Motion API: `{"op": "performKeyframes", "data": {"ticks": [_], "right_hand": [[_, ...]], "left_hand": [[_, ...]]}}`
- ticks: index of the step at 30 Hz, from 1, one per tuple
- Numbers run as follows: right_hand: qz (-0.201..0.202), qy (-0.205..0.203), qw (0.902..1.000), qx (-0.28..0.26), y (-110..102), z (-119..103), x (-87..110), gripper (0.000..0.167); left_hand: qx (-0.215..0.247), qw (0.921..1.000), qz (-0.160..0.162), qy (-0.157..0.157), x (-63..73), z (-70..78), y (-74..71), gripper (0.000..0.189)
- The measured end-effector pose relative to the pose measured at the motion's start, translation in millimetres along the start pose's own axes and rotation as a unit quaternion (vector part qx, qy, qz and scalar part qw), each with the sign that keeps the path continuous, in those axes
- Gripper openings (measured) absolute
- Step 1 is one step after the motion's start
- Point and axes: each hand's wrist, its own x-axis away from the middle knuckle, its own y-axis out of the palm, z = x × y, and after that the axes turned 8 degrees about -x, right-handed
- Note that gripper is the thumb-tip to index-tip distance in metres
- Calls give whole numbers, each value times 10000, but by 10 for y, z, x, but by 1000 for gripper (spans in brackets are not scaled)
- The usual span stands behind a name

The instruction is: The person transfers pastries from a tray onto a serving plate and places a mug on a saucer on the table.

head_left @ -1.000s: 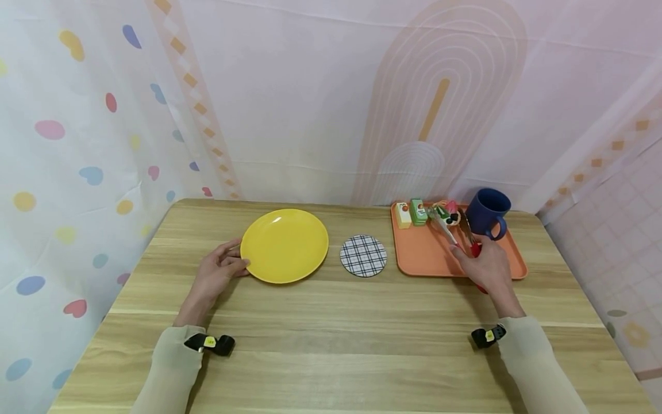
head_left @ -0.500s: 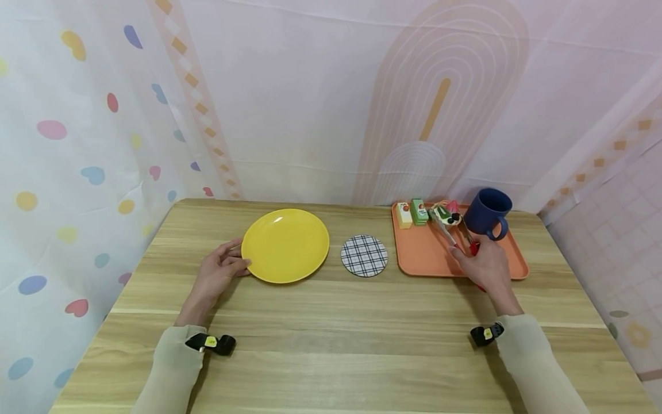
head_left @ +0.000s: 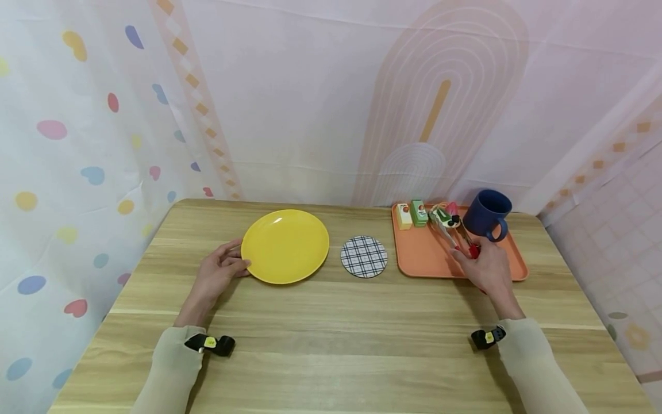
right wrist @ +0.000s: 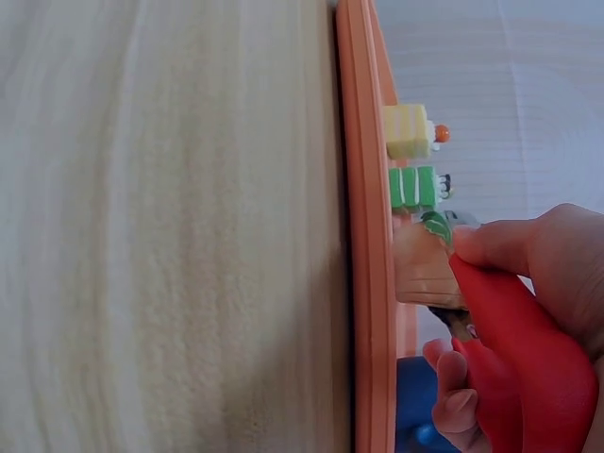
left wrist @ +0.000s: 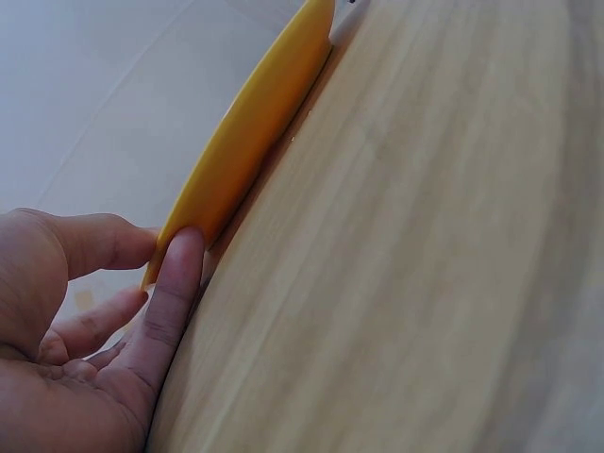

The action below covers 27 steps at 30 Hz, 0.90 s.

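Note:
My left hand (head_left: pixel 214 276) pinches the near-left rim of a round yellow plate (head_left: pixel 285 247), which stays on the table; the left wrist view shows thumb and finger at the rim (left wrist: pixel 231 142). At the right, my right hand (head_left: pixel 488 265) grips red-handled tongs (right wrist: pixel 528 359) above an orange tray (head_left: pixel 421 259). The metal arms of the tongs stand on both sides of a toy fruit tart (right wrist: pixel 425 269) with green and dark fruit on top. The tart sits at the back of the tray, partly hidden by the tongs.
Left of the tart on the tray are a yellow toy cake (head_left: pixel 404 217) and a green toy cake (head_left: pixel 419 214). A dark blue mug (head_left: pixel 486 213) stands at the tray's back right, close to my right hand. A plaid round coaster (head_left: pixel 364 256) lies between plate and tray.
The tongs have drawn a little closer together around the tart, and my right hand has shifted only slightly. My left hand and the plate look unmoved.

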Motion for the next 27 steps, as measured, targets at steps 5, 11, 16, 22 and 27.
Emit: {"op": "performKeyframes", "data": {"ticks": [5,11,16,22,27], "right_hand": [[-110,109,9999,-16,-25,-36,19,51],[-47,90,9999,9,-77,-93,32,53],[-15,38,10000,25,-114,-135,50,53],[73,-69,9999,53,-134,-167,83,52],[137,-194,9997,35,-153,-213,103,54]], "left_hand": [[-73,10000,0,-39,8,-6,-9,68],[-95,9999,-30,-9,-3,-17,-9,69],[-87,10000,-49,-3,-12,-23,-1,69],[-97,9999,-39,6,-3,-17,7,67],[-89,10000,-27,13,-4,-20,12,67]]}}
